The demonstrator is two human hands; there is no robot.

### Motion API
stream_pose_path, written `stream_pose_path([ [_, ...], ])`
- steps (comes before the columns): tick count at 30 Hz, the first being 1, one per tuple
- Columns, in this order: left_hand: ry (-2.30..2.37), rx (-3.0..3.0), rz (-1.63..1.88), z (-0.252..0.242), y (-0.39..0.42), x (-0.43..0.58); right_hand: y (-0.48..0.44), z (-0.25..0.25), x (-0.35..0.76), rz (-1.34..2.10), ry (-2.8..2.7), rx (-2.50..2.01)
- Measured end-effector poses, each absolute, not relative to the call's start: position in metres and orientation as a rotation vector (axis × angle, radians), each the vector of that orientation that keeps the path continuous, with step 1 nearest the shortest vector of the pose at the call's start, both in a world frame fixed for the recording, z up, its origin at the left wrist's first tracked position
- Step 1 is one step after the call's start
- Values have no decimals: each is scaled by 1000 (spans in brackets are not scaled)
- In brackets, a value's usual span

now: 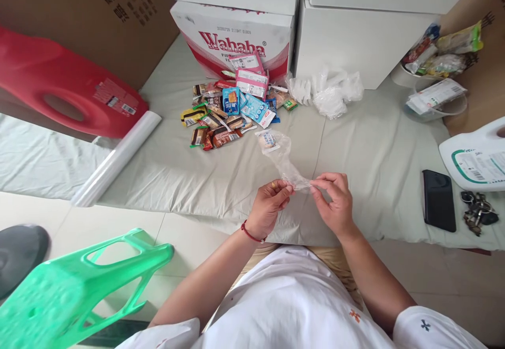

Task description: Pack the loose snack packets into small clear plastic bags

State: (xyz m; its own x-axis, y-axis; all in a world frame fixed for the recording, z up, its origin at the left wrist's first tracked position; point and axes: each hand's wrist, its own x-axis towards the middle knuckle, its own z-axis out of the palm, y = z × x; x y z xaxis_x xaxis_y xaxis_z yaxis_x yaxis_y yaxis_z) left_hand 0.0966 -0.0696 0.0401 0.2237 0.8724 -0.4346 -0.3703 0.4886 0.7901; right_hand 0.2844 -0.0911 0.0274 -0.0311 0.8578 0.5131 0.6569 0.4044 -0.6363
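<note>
Between my two hands is the gathered end of a clear plastic bag (284,160), with a small wrapped snack (268,140) lying in its far end on the cloth. My left hand (270,201) pinches the bag's near end, fingers closed. My right hand (334,201) pinches the same end from the right, thumb and forefinger together. Beyond the bag lies a pile of small packaged snacks (221,120), some blue, some brown and yellow. Several crumpled clear bags (333,92) rest to the right of that pile.
A Wahaha carton (236,28) and white boxes (355,38) stand at the back. On the left are a red jug (79,93), a roll of plastic film (118,157) and a green stool (59,291). To the right lie a phone (438,200), keys (478,213) and a white bottle (475,154).
</note>
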Motion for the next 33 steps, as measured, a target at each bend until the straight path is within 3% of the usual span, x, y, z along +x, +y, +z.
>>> stream_pose_path([
  [20, 1014, 662, 875, 32, -69, 89, -90, 21, 309, 370, -1811, -1289],
  [33, 1087, 1244, 949, 27, -76, 106, -102, 29, 285, 945, -1615, -1242],
])
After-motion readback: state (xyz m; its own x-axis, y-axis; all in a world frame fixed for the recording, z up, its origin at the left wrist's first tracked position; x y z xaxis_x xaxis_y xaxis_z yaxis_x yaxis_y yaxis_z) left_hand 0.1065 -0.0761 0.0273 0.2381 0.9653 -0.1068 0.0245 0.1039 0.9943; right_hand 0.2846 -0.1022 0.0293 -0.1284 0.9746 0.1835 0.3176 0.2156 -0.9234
